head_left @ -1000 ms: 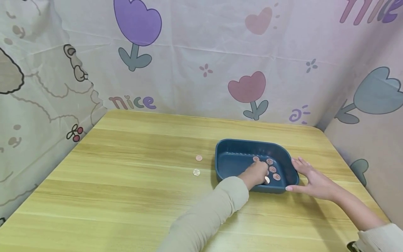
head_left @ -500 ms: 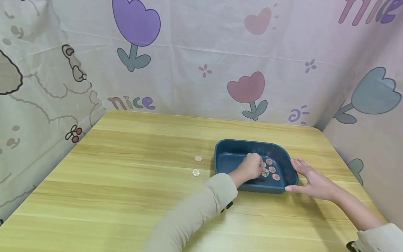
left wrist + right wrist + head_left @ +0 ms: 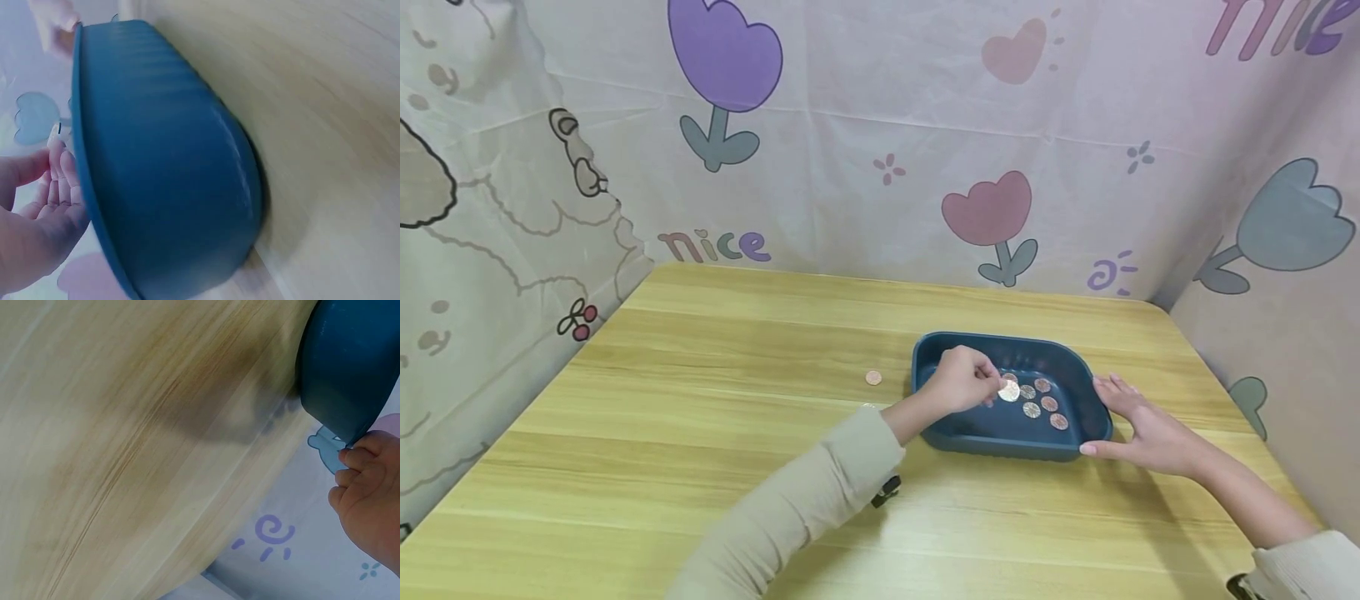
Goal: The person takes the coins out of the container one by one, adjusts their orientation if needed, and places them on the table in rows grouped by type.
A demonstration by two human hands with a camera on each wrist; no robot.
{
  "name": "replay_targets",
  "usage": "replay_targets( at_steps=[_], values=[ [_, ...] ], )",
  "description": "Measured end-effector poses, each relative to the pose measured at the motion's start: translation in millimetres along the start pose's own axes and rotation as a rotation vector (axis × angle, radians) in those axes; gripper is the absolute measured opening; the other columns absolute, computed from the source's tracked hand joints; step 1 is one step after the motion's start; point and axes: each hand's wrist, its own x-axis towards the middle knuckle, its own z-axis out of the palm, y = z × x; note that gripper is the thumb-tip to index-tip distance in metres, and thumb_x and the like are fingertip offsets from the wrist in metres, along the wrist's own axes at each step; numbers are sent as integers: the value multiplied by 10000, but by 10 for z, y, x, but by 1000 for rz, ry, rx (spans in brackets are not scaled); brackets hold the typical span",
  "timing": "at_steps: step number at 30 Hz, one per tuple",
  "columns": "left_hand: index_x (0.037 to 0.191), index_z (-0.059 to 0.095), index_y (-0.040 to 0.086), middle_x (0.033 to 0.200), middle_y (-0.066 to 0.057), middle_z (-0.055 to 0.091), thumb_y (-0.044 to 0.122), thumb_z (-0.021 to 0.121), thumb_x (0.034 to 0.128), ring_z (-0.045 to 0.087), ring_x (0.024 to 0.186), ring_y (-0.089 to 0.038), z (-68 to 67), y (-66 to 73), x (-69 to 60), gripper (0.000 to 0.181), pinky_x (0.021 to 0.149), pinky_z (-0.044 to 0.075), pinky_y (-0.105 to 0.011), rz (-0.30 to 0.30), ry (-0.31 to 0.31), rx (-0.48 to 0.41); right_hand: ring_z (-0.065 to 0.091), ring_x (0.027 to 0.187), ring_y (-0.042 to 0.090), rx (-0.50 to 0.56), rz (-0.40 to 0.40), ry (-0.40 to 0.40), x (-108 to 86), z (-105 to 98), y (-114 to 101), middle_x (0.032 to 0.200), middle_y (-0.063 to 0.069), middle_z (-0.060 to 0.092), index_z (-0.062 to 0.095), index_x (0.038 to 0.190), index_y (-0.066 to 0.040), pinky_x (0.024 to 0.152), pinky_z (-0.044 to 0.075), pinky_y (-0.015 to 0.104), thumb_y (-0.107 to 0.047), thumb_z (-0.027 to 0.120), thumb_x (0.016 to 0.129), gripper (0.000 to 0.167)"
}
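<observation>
In the head view my left hand [image 3: 962, 380] pinches a pale gold coin [image 3: 1009, 391] above the dark blue plastic basin [image 3: 1007, 446]. The left wrist view shows the same hand [image 3: 47, 225] over the basin's rim, the coin [image 3: 59, 129] edge-on at the fingertips. Several copper-coloured and pale coins lie on the basin floor, among them a copper one [image 3: 1058, 422]. My right hand [image 3: 1150, 429] rests against the basin's right end, thumb at the near corner and fingers spread along the side. In the right wrist view its fingertips [image 3: 353, 458] touch the rim.
Left of the basin a copper-coloured coin [image 3: 873, 377] lies on the wooden table [image 3: 700, 400]. Another coin [image 3: 869, 407] beside it is mostly hidden by my left sleeve [image 3: 820, 492]. Printed cloth [image 3: 850, 125] stands behind and at both sides.
My left hand has risen and moved left from the basin floor, with a coin now showing in its fingertips. More coins on the floor are uncovered. My right hand stays at the basin's end.
</observation>
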Motion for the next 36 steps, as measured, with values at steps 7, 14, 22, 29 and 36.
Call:
replay_targets(
  at_steps=[7, 14, 22, 29, 36],
  values=[
    [817, 671, -41, 691, -151, 671, 57, 617, 872, 677, 694, -335, -310, -143, -135, 125, 515, 510, -195, 30, 94, -85, 35, 1383, 494, -6, 6, 0, -4, -4, -11, 1472, 340, 171, 192, 1432, 81, 977, 152, 726, -408, 735, 753, 997],
    [819, 635, -46, 674, -120, 633, 60, 620, 870, 647, 610, -245, -590, -375, -278, 119, 551, 535, -253, -24, 156, -91, 34, 1379, 500, -8, 10, -3, -13, -4, -22, 1474, 341, 158, 182, 1437, 74, 970, 154, 730, -406, 730, 758, 996],
    [827, 624, -62, 695, -136, 642, 57, 625, 865, 590, 566, -96, -818, -673, -466, 124, 578, 530, -211, -89, 180, -92, 36, 1378, 503, 3, 8, -6, -18, 5, -26, 1474, 344, 154, 175, 1436, 79, 979, 150, 725, -398, 727, 763, 992],
    [815, 606, -52, 674, -130, 629, 74, 600, 884, 558, 551, -112, -1000, -942, -638, 144, 497, 462, -172, -130, 140, 26, 49, 1371, 514, 3, 4, -2, -21, 5, -23, 1472, 342, 164, 185, 1434, 80, 968, 165, 728, -395, 730, 761, 988],
    [747, 603, -61, 626, -126, 621, 34, 559, 896, 510, 491, -101, -1142, -1154, -788, 182, 450, 398, -142, -164, 65, 144, 62, 1366, 520, -9, 11, -4, -13, 5, -33, 1471, 343, 169, 191, 1433, 79, 961, 174, 730, -409, 729, 759, 990]
  ],
)
